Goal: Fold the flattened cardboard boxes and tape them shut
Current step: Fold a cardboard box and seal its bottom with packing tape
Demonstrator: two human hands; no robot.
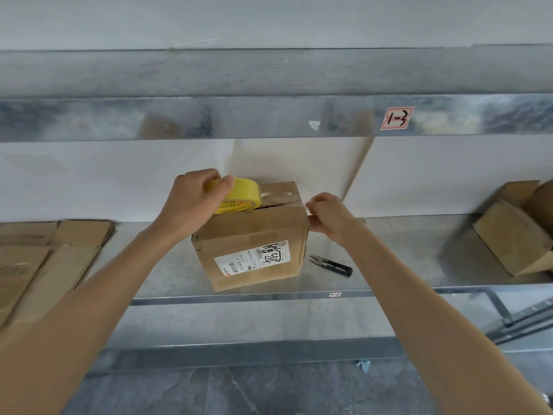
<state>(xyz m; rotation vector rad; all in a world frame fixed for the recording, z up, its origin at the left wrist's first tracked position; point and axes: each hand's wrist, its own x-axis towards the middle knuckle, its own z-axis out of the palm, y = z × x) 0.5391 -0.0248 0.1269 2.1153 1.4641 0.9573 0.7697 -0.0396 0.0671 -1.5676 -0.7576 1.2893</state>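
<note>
Nearest, the snips (330,265) lie on the shelf (149,265) just below the right hand (327,218). That hand pinches the end of the tape strip (276,194) at the upper right edge of the cardboard box (254,235). From this pinch the strip runs leftward across the box top to the tape roll (242,196), which the left hand (191,202) grips. The right hand is nearer the snips, so the cut probably falls to it.

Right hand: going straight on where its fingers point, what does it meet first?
The cardboard box; the right hand pinches the tape strip at its upper right edge, apparently in contact.
</note>
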